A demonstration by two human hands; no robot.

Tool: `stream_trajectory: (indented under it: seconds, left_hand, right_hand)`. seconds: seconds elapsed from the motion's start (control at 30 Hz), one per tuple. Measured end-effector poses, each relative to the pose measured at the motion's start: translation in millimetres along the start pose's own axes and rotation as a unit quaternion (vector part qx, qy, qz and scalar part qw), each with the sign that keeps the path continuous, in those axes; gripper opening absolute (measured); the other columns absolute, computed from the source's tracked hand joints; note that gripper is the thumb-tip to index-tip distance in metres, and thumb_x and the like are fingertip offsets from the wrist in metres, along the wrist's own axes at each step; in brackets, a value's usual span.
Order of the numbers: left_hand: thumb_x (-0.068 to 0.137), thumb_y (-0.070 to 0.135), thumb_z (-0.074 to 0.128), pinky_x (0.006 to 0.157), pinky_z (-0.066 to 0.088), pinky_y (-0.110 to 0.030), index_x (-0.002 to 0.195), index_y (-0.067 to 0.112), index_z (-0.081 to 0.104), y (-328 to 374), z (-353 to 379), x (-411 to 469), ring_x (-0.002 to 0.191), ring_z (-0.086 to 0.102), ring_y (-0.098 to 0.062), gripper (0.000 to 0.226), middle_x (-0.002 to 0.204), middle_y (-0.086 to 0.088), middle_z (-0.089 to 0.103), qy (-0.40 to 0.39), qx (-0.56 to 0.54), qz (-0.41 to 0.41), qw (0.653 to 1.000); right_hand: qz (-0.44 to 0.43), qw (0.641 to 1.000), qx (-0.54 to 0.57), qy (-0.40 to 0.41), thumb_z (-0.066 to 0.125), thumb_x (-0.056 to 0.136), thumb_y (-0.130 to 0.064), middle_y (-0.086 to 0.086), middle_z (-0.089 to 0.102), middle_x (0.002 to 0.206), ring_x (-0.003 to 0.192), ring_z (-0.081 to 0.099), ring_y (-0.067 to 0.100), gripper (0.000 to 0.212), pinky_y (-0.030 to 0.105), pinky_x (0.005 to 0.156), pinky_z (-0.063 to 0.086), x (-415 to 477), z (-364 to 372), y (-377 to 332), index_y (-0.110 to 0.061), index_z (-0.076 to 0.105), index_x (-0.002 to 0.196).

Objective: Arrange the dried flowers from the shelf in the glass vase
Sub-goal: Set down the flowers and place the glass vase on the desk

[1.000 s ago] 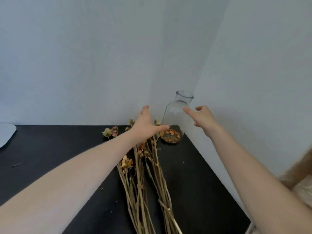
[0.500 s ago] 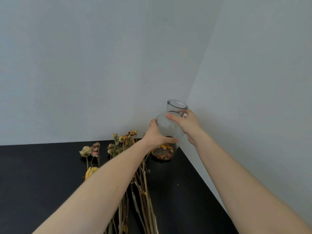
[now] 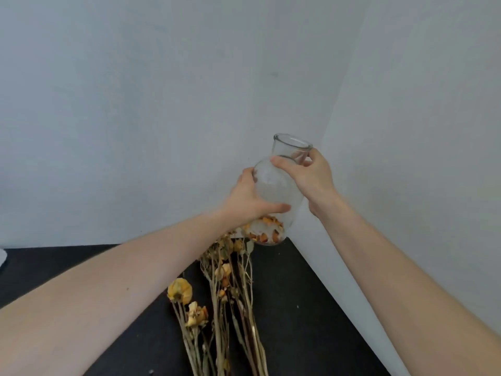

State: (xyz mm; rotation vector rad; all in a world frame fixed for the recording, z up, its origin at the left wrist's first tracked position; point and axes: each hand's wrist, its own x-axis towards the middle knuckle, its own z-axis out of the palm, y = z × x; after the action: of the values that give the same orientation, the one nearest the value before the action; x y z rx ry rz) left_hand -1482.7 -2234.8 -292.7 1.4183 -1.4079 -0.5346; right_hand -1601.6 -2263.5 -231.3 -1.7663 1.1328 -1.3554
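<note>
Head camera shows both hands closed around the glass vase (image 3: 273, 191), which is lifted above the black shelf (image 3: 303, 299) in the corner of two pale walls (image 3: 135, 104). The left hand (image 3: 245, 198) wraps the wide lower body: its thumb lies across the front of the glass, and the other fingers curl behind, seen only dimly through the glass. The right hand (image 3: 309, 176) grips higher, at the shoulder and neck, with the thumb on the near side and the fingers bent around the far side just under the rim. The vase is tilted; its long axis runs from the base at lower left to the open mouth at upper right. Orange dried petals (image 3: 267, 232) lie inside at the bottom, below the left thumb. Below both hands, the dried flowers (image 3: 217, 299) lie flat on the shelf, with heads toward the vase and stems toward the person.
</note>
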Motion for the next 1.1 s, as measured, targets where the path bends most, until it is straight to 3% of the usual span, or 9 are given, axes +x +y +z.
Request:
stream_trajectory:
  seconds: [0.23,0.43,0.6,0.7,0.8,0.9,0.97,1.1]
  left_hand:
    - [0.059,0.044,0.082,0.083,0.039,-0.027,0.136,0.017,0.024,42.4,-69.6,-51.2,0.111,0.041,-0.015,0.1,0.12,0.003,0.037,0.061,0.002,0.027,0.998]
    - [0.054,0.048,0.08,0.096,0.044,-0.04,0.135,0.018,0.025,42.8,-117.9,-123.5,0.114,0.043,-0.017,0.102,0.125,0.001,0.04,0.114,0.058,-0.01,0.992]
    - [0.045,0.054,0.078,0.079,0.041,-0.023,0.131,0.025,0.027,17.2,-145.2,-194.8,0.108,0.041,-0.008,0.104,0.115,0.011,0.038,0.121,0.055,-0.054,0.99]
    - [0.049,0.053,0.081,0.082,0.037,-0.021,0.128,0.029,0.027,-6.1,-152.7,-236.4,0.112,0.041,-0.005,0.098,0.119,0.014,0.038,0.137,0.043,-0.086,0.986]
    - [0.047,0.046,0.083,0.077,0.039,-0.017,0.115,0.033,0.035,-23.7,-157.3,-264.5,0.107,0.048,-0.001,0.084,0.116,0.014,0.047,0.156,0.012,-0.108,0.982]
    - [0.049,0.039,0.085,0.069,0.037,-0.011,0.104,0.042,0.035,-34.8,-159.6,-281.7,0.1,0.049,0.007,0.075,0.108,0.018,0.05,0.17,0.009,-0.116,0.979]
    - [0.049,0.037,0.086,0.075,0.04,-0.013,0.113,0.038,0.033,-42.4,-160.9,-288.7,0.105,0.051,0.0,0.083,0.112,0.01,0.055,0.169,0.007,-0.126,0.977]
    - [0.043,0.043,0.085,0.089,0.048,-0.028,0.123,0.037,0.031,-49.1,-162.6,-296.7,0.11,0.053,-0.009,0.096,0.121,0.008,0.052,0.165,0.002,-0.136,0.977]
  right_hand:
    - [-0.066,0.996,0.053,-0.024,0.081,0.064,-0.037,0.0,0.059,0.104,0.093,0.057,0.011,0.046,0.023,0.072,0.045,-43.8,21.4,-79.2,-0.019,0.052,0.095]
    - [-0.037,0.99,0.097,-0.092,0.079,0.066,-0.039,-0.007,0.055,0.093,0.082,0.053,0.001,0.044,0.024,0.06,0.037,-104.4,51.3,-108.1,-0.02,0.05,0.092]
    - [-0.01,0.981,0.106,-0.162,0.078,0.067,-0.039,-0.005,0.061,0.1,0.087,0.058,0.004,0.048,0.024,0.062,0.043,-164.8,81.0,-103.6,-0.018,0.053,0.102]
    - [-0.003,0.972,0.119,-0.202,0.08,0.067,-0.035,0.0,0.06,0.104,0.095,0.06,0.013,0.048,0.03,0.077,0.052,-198.3,101.8,-93.1,-0.02,0.054,0.105]
    - [-0.024,0.966,0.118,-0.228,0.079,0.068,-0.035,-0.006,0.06,0.103,0.093,0.055,-0.002,0.046,0.015,0.073,0.046,-222.8,118.6,-83.3,-0.021,0.055,0.105]
    - [-0.023,0.967,0.109,-0.23,0.08,0.066,-0.037,-0.004,0.063,0.102,0.096,0.059,0.008,0.048,0.025,0.079,0.051,-237.0,130.8,-74.6,-0.02,0.056,0.103]
    - [-0.03,0.968,0.097,-0.231,0.08,0.065,-0.038,-0.005,0.063,0.1,0.095,0.059,0.006,0.047,0.025,0.078,0.05,-243.7,136.0,-70.7,-0.02,0.056,0.101]
    - [-0.049,0.965,0.085,-0.242,0.08,0.065,-0.038,-0.012,0.062,0.095,0.085,0.057,-0.008,0.045,0.004,0.065,0.043,-252.0,141.2,-67.6,-0.024,0.055,0.099]
